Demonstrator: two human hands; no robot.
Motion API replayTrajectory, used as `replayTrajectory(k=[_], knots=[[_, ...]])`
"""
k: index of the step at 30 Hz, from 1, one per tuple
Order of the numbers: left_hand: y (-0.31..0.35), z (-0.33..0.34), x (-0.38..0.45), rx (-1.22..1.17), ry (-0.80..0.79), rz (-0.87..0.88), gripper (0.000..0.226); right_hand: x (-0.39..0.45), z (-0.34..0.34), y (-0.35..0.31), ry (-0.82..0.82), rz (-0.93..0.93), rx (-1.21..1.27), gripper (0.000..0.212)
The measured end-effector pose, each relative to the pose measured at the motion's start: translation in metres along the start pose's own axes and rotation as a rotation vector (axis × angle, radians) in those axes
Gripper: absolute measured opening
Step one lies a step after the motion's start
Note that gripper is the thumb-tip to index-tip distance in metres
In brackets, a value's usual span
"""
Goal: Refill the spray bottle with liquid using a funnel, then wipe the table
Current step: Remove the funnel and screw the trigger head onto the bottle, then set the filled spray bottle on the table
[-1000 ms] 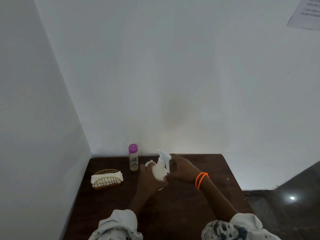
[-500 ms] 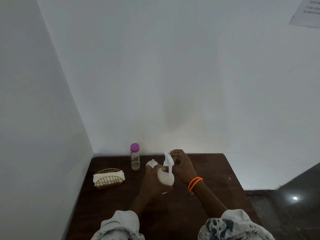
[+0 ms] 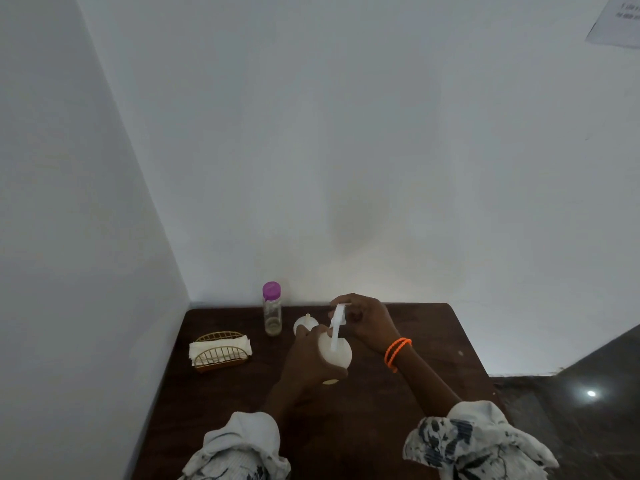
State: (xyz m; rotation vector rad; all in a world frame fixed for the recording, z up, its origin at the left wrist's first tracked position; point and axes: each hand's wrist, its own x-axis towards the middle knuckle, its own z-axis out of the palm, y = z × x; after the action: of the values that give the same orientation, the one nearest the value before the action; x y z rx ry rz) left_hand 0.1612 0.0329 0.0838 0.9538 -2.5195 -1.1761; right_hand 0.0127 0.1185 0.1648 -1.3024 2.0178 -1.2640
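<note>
Over one table (image 3: 415, 341), left hand (image 3: 304, 362) grips one spray bottle (image 3: 336, 353) — right hand (image 3: 367, 320) pinches its one sprayer head (image 3: 337, 315).

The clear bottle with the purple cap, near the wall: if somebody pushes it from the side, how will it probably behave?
The bottle is tall and narrow and stands upright on the table, so a push near its purple cap would probably tip it. Only a little liquid shows at its bottom, so it is likely light. Once down, its round body may roll.
</note>
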Motion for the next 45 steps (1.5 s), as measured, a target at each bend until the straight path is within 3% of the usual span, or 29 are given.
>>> replayTrajectory(k=[3, 6, 11, 13, 15, 19, 23, 26, 28, 31, 33, 35, 38, 42, 45], knots=[[0.002, 0.003, 0.000, -0.007, 0.021, -0.010, 0.105, -0.006, 0.017, 0.005, 0.251, 0.049, -0.104, 0.040], [0.001, 0.005, 0.000, -0.014, -0.011, -0.043, 0.110, -0.010, 0.028, 0.009, 0.304, 0.075, -0.125, 0.045], [-0.010, -0.002, -0.001, -0.072, -0.132, -0.046, 0.118, 0.002, 0.001, 0.013, -0.115, 0.135, 0.023, 0.076], [-0.009, -0.007, 0.000, -0.087, -0.190, -0.024, 0.119, 0.004, -0.008, 0.008, -0.234, 0.094, 0.093, 0.062], [-0.003, -0.010, 0.001, -0.114, -0.227, -0.002, 0.119, 0.003, -0.009, 0.002, -0.246, 0.068, 0.112, 0.047], [0.007, -0.003, -0.002, -0.078, -0.166, -0.052, 0.103, -0.002, 0.001, -0.003, -0.040, 0.096, -0.014, 0.032], [0.024, 0.002, -0.005, -0.038, -0.030, -0.144, 0.107, -0.013, 0.020, -0.010, 0.293, 0.144, -0.166, 0.028], [0.034, 0.006, -0.008, -0.068, 0.061, -0.131, 0.096, -0.021, 0.034, -0.018, 0.484, 0.182, -0.075, 0.026], [0.034, 0.007, -0.010, -0.069, 0.072, -0.122, 0.095, -0.022, 0.039, -0.016, 0.511, 0.206, -0.036, 0.029], [0.027, 0.003, -0.010, -0.079, -0.036, -0.107, 0.106, -0.017, 0.025, -0.006, 0.272, 0.197, -0.018, 0.040], [0.023, -0.007, -0.009, -0.129, -0.151, -0.087, 0.095, -0.013, 0.006, -0.002, 0.010, 0.194, 0.174, 0.041], [0.024, -0.016, -0.008, -0.160, -0.244, -0.084, 0.076, -0.013, -0.005, -0.001, -0.100, 0.192, 0.292, 0.031], [0.029, -0.015, -0.006, -0.162, -0.199, -0.059, 0.063, -0.016, 0.003, 0.002, 0.057, 0.258, 0.288, 0.020], [0.036, 0.004, -0.010, -0.115, -0.057, -0.122, 0.086, -0.023, 0.025, 0.007, 0.355, 0.376, 0.210, 0.014], [0.030, 0.024, -0.013, -0.140, -0.067, -0.145, 0.095, -0.030, 0.030, 0.009, 0.464, 0.388, 0.138, 0.012]])
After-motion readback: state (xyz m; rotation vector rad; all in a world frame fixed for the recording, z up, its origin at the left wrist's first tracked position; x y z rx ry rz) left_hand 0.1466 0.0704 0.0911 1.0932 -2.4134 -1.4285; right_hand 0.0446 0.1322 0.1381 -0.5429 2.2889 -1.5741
